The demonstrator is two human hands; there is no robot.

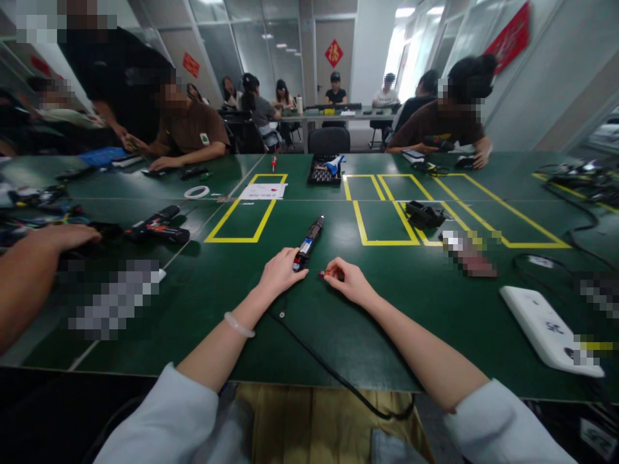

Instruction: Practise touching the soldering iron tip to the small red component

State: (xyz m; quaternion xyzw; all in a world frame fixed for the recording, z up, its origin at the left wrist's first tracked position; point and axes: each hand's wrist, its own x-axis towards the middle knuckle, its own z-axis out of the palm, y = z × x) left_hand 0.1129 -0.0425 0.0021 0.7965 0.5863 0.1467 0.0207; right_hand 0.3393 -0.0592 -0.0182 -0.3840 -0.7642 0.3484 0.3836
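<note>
My left hand [279, 273], with a pale bracelet at the wrist, is closed round the rear end of a slim electric screwdriver [309, 240]. The tool lies on the green table, tip pointing away and slightly right. Part of its casing looks open, with blue, silver and red parts showing inside. Just right of its rear end, my right hand [352, 281] pinches a small red and orange part [322, 274] between thumb and forefinger. It is too small to name exactly. A black cable [319, 361] runs from below my left hand over the table's front edge.
On the right are a black bracket-like device [424, 214], a blurred phone-like object [468, 253] and a white power bank [549, 328]. Cordless tools [157, 225] lie left, near another person's arm [29, 270]. A black parts tray [325, 171] stands farther back. Co-workers sit opposite.
</note>
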